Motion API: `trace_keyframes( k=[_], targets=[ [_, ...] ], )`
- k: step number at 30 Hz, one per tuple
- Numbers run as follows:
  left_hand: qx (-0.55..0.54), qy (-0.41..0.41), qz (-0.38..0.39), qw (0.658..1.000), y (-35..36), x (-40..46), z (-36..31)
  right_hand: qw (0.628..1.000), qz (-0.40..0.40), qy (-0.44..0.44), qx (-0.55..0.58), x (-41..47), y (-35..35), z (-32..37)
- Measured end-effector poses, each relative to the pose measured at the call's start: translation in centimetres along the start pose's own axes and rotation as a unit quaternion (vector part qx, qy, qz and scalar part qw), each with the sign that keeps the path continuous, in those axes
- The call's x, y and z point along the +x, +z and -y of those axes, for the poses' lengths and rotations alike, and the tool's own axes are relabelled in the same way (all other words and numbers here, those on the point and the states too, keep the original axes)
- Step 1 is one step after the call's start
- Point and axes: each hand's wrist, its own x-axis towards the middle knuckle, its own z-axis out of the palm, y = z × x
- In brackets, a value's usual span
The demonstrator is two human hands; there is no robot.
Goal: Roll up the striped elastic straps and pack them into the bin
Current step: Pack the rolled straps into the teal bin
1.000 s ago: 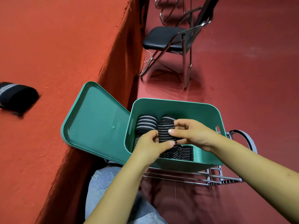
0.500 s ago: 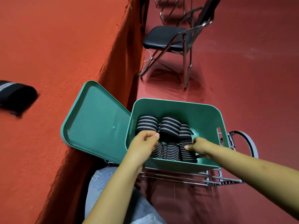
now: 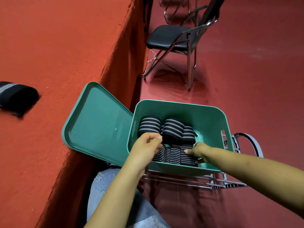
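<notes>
The black elastic straps with grey stripes, each rolled into a tight bundle (image 3: 174,129), sit packed inside the teal plastic bin (image 3: 207,117). Three fat rolls lie across the far part of the pile, and a nearer row of rolls stands on edge, pressed side by side against the wall closest to the person. The left hand (image 3: 146,147) reaches in over the bin's near left corner, its fingers curled in a loose fist with the thumb tip beside the leftmost far roll; whether it actually pinches anything I cannot tell from here. The right hand (image 3: 197,152) lies low in the bin on the right end of the near row, thumb on top of the outermost roll and the fingers wrapped round its far side, gripping it.

The bin rests on a chrome wire rack (image 3: 213,181) with a looped metal handle on its right end. The bin's teal lid (image 3: 98,122) lies upturned, leaning from the edge of the red felt-covered table (image 3: 57,46) against the bin's left side. On that table, well off to the left, lies one more rolled striped strap (image 3: 14,97). Beyond the bin, on the dark red floor (image 3: 246,71), stands a folding chair with a black padded seat and chrome frame (image 3: 172,37). The person's pale blue jeans (image 3: 105,186) show below the arms.
</notes>
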Motion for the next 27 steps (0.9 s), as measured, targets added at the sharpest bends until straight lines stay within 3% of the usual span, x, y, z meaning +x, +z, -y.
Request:
trace_keyframes(
  k=[3, 9, 12, 15, 20, 27],
  targets=[
    [-0.001, 0.002, 0.002, 1.0, 0.0, -0.1, -0.1, 0.999, -0.019, -0.023, 0.013, -0.7, -0.5, 0.4],
    [-0.005, -0.001, -0.011, 1.0, -0.8, -0.2, 0.2, 0.976, -0.134, -0.167, 0.031, -0.8, -1.7, 3.0],
    [-0.01, -0.002, -0.007, 1.0, -0.7, -0.6, 0.1, 0.977, -0.051, -0.123, 0.168, 0.1, -0.8, 5.2],
    [-0.009, 0.003, -0.004, 1.0, -1.0, -1.0, 0.1, 0.97, 0.006, -0.054, 0.236, 0.6, 0.4, 6.2],
    [-0.022, -0.001, -0.021, 1.0, -2.0, -0.9, 0.4, 0.968, 0.025, -0.032, 0.248, 1.1, 1.6, 6.9],
    [-0.016, -0.006, -0.008, 1.0, -2.0, -1.0, 0.4, 0.965, 0.045, -0.082, 0.245, 2.3, 2.9, 7.4]
  ],
)
